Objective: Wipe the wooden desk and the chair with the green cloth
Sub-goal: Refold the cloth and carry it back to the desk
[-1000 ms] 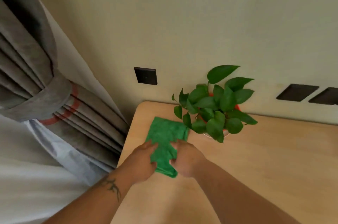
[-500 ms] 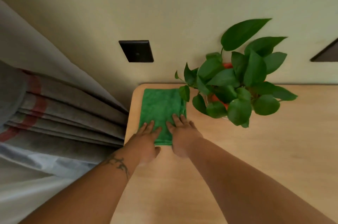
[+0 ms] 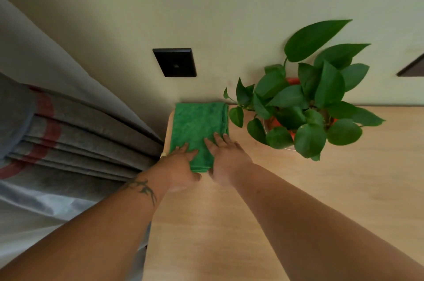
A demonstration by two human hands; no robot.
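Head view: green cloth [image 3: 199, 129] lies folded flat on the far left corner of the wooden desk [image 3: 298, 200], its far edge up against the wall and its left edge at the desk's left edge. Left hand [image 3: 181, 166] and right hand [image 3: 226, 157] both rest palm-down on the cloth's near end, fingers spread and flat, pressing rather than gripping; nothing is pinched or lifted. Potted plant [image 3: 305, 106] stands just beside the cloth on its right, at the desk's far edge, leaves hanging close to the right hand. Curtain [image 3: 68, 134] hangs off the desk's left edge.

Progress, as a judgement: the desk wipe looks barely begun, with the cloth parked at the corner. The long bare stretch of desk toward the near and right edges looks unwiped. The chair is not in view; that part looks left to do.
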